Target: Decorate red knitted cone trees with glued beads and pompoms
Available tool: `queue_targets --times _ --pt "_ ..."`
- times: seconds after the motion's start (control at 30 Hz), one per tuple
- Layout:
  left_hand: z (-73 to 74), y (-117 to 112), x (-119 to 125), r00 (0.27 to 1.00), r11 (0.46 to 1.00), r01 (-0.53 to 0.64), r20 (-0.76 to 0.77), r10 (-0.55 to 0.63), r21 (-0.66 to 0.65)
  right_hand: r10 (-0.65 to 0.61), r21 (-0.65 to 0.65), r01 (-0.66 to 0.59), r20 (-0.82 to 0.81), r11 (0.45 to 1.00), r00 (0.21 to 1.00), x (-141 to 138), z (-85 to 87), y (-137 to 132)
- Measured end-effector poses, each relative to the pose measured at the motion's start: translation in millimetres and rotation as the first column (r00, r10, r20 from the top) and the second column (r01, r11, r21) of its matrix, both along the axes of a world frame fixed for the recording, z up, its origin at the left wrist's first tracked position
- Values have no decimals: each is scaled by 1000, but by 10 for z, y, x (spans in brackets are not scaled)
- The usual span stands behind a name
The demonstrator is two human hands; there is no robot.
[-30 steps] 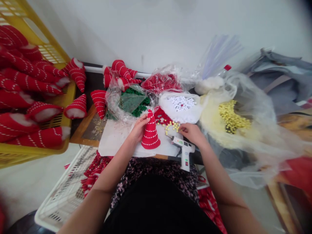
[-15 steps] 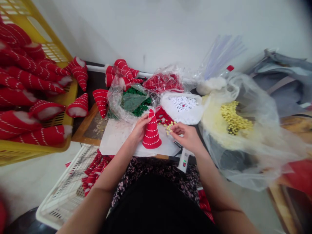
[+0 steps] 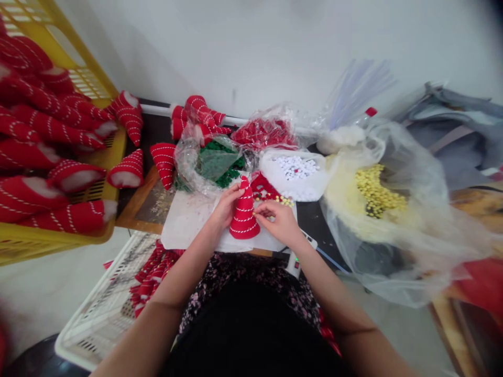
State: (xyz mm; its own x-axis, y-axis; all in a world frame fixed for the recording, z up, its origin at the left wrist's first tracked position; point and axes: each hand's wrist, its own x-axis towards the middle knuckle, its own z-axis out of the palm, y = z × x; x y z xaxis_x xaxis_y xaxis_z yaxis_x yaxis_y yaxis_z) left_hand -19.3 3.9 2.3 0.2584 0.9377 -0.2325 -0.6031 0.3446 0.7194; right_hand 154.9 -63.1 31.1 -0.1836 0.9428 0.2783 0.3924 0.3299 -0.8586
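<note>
A red cone with white dotted stripes point(image 3: 244, 214) stands upright on a white sheet point(image 3: 184, 220) in front of me. My left hand point(image 3: 226, 207) grips its left side, fingers curled round near the tip. My right hand point(image 3: 277, 220) is pinched against the cone's right side, holding something tiny that I cannot name. A small heap of yellow beads point(image 3: 282, 199) lies just behind that hand. A white glue gun point(image 3: 296, 257) lies at the table edge, partly hidden under my right wrist.
Clear bags hold green pieces point(image 3: 214, 162), red pieces point(image 3: 263, 132), white beads point(image 3: 295, 167) and yellow beads point(image 3: 375, 191). A yellow crate point(image 3: 58, 238) at left is heaped with red striped cones. A white wire basket point(image 3: 106, 309) sits low left.
My right hand has left the yellow bead heap and moved left to the cone's side, covering the glue gun on the way. My left hand has kept its hold on the cone.
</note>
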Motion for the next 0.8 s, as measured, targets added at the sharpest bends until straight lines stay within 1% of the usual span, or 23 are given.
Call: queue_targets --times 0.07,0.17,0.23,0.27,0.37,0.43,0.5,0.57,0.63,0.7,0.73,0.8 --pt "7 -5 1 1000 1000 -14 5 14 0 7 48 -7 14 999 1000 27 30 -10" --pt "2 -9 5 1000 1000 -27 3 27 -3 -59 105 56 23 993 998 63 127 -49" --pt "-13 -9 12 1000 1000 -8 -4 8 8 -91 142 85 33 986 995 49 205 -91" --pt "-22 -8 17 1000 1000 4 -7 -4 19 -86 166 77 47 983 995 23 239 -115" --pt "-38 -13 34 1000 998 18 -25 -16 56 -18 251 -20 150 968 989 -118 298 -180" --pt "-31 -25 43 999 998 12 -45 -9 69 20 307 -106 273 946 962 -234 295 -204" --pt "-12 -42 45 998 997 19 -55 -14 81 18 339 -178 425 924 905 -336 268 -206" --pt "7 -56 42 998 995 35 -50 -30 98 -12 356 -229 563 906 826 -412 235 -196" --pt "12 -61 38 998 992 48 -53 -42 113 -54 375 -257 649 891 759 -458 211 -187" --pt "-3 -54 37 997 992 49 -68 -41 120 -96 404 -257 674 878 733 -470 209 -188" --pt "-15 -48 38 996 992 44 -76 -35 121 -110 421 -248 663 873 740 -457 219 -191" --pt "-43 -35 42 996 992 36 -83 -26 121 -131 463 -202 592 863 795 -383 259 -192"
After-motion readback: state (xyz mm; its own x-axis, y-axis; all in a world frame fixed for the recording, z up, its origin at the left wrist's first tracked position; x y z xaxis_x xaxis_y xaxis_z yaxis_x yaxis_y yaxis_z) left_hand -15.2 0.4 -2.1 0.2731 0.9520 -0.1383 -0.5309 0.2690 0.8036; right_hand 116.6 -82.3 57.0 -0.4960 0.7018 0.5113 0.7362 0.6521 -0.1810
